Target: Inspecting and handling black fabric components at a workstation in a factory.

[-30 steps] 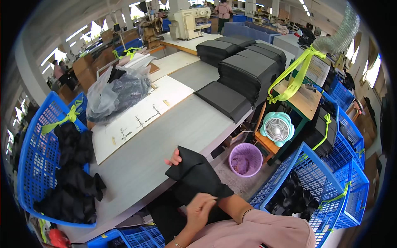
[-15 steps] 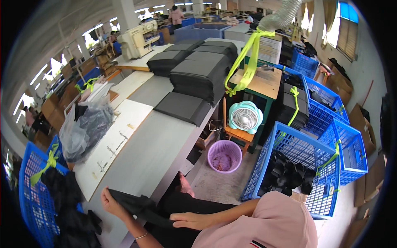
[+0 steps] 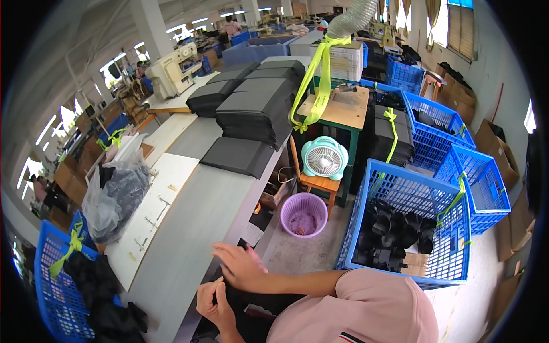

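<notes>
My left hand (image 3: 215, 304) is over the near end of the grey table (image 3: 191, 211), its thumb and forefinger pinched on a piece of black cloth (image 3: 219, 274). Only a little of this cloth shows; the rest is hidden by my hands or blends with the dark clothing on my lap. Just above and to the right, my right hand (image 3: 243, 267) reaches across with its fingers stretched out, close to the left fingertips. Whether its underside touches the cloth is hidden.
Stacks of black sheets (image 3: 251, 108) stand on the table's far part. Left lie a plastic bag (image 3: 117, 197) and a blue crate (image 3: 57, 286) with black cloth. Right are a purple basket (image 3: 303, 215), a fan (image 3: 325, 159) and a blue crate (image 3: 412, 188) holding black pieces.
My left hand has drawn in from the table toward my right hand, and the stretched black cloth is now mostly out of sight. The right hand has risen and its fingers have straightened.
</notes>
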